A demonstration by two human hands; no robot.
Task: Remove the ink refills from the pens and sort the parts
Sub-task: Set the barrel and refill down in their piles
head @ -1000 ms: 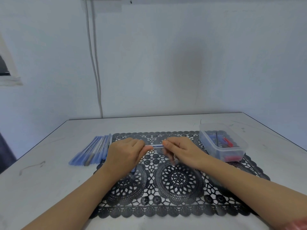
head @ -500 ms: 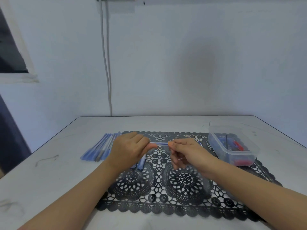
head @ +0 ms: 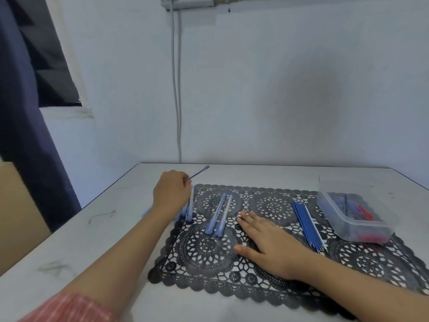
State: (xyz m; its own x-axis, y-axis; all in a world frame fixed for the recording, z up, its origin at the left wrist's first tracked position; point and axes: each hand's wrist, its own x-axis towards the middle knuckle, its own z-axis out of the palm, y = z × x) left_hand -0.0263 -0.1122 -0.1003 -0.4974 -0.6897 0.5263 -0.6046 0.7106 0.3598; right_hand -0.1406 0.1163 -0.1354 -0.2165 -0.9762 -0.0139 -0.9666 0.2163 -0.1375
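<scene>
Blue and needle-thin, one ink refill (head: 198, 173) juts up and away from the left hand (head: 171, 194), whose fingers curl round its lower end just above the far left corner of the black lace mat (head: 204, 249). Beneath that hand, along the mat's left edge, lies a row of pale, translucent pen barrels (head: 190, 206). A pair of barrels (head: 219, 216) lies side by side on the mat's left half, between the hands. The right hand (head: 267, 242) rests flat on the mat's middle, fingers straight, holding nothing. On the mat's right half a tight bundle of blue refills (head: 307, 225) lies near that hand without touching it. A clear plastic box (head: 362, 231) at the mat's right edge holds red and dark pieces.
</scene>
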